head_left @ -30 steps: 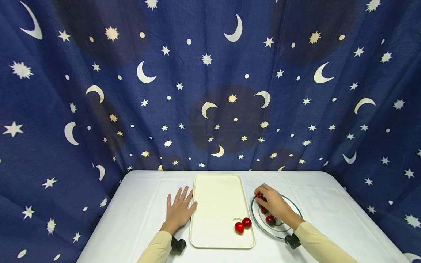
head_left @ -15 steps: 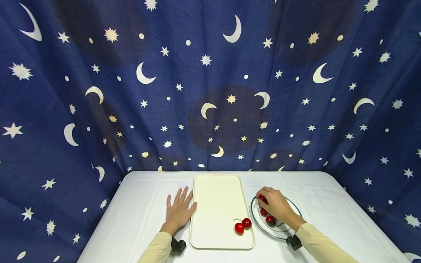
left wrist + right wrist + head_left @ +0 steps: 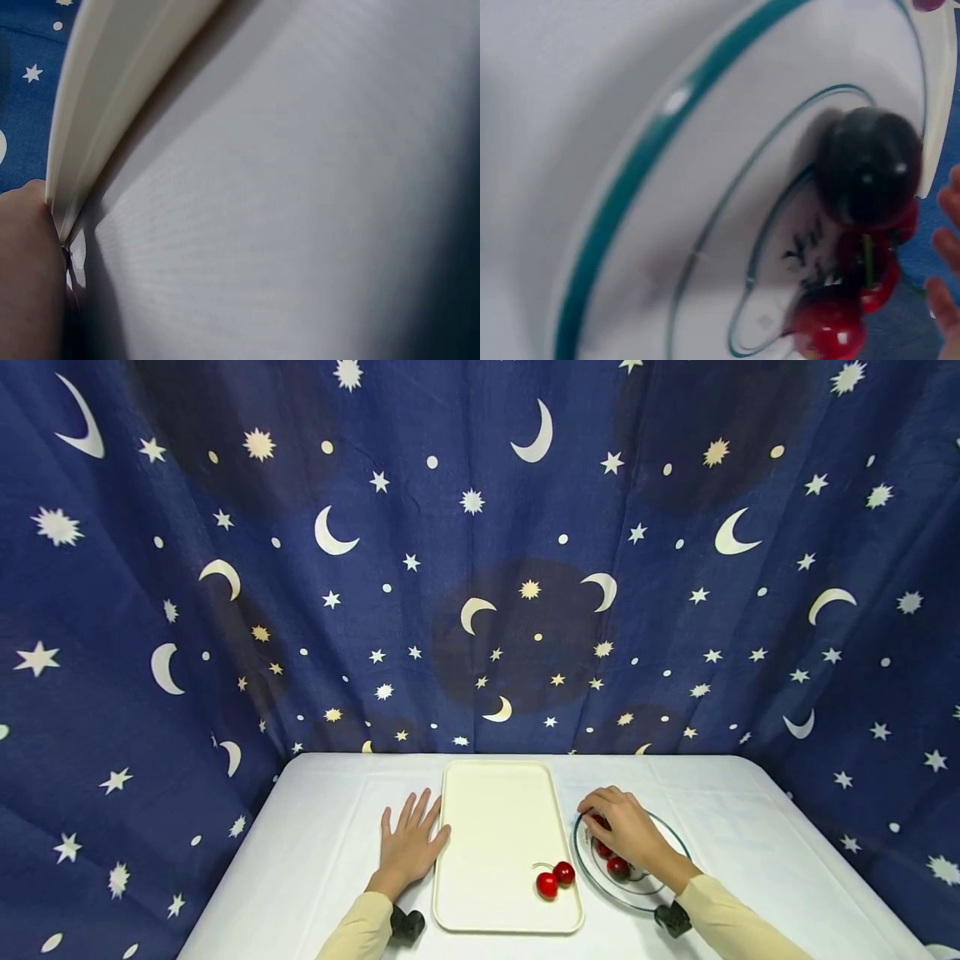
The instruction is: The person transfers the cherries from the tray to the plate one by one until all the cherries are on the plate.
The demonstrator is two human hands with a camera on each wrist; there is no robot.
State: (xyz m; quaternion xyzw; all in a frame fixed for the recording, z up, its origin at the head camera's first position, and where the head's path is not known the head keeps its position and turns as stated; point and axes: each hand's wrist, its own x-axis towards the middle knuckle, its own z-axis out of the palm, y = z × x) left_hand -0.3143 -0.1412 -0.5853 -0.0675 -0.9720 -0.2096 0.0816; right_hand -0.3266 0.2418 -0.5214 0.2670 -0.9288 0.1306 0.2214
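Observation:
My left hand (image 3: 407,852) lies palm down on the tabletop with fingers spread, its thumb at the left edge of a cream tray (image 3: 491,827). Two red cherries (image 3: 547,885), one with a curved stem, sit near the tray's lower right corner. My right hand (image 3: 633,835) reaches over a clear glass plate (image 3: 607,896), fingers loosely bent around the cherries at its far left. In the right wrist view, a dark cherry (image 3: 868,166) and several red cherries (image 3: 829,322) lie on the plate; the fingertips (image 3: 941,296) show a gap from them.
A white cloth covers the table (image 3: 345,810). A blue curtain (image 3: 480,610) with moons and stars hangs behind it and along both sides. The plate stands just right of the tray. Black wrist cameras are strapped on both wrists.
My right hand has shifted slightly over the plate's far left side, and the cherries beneath its fingers have moved a little nearer me. The left hand and the tray cherries stay put.

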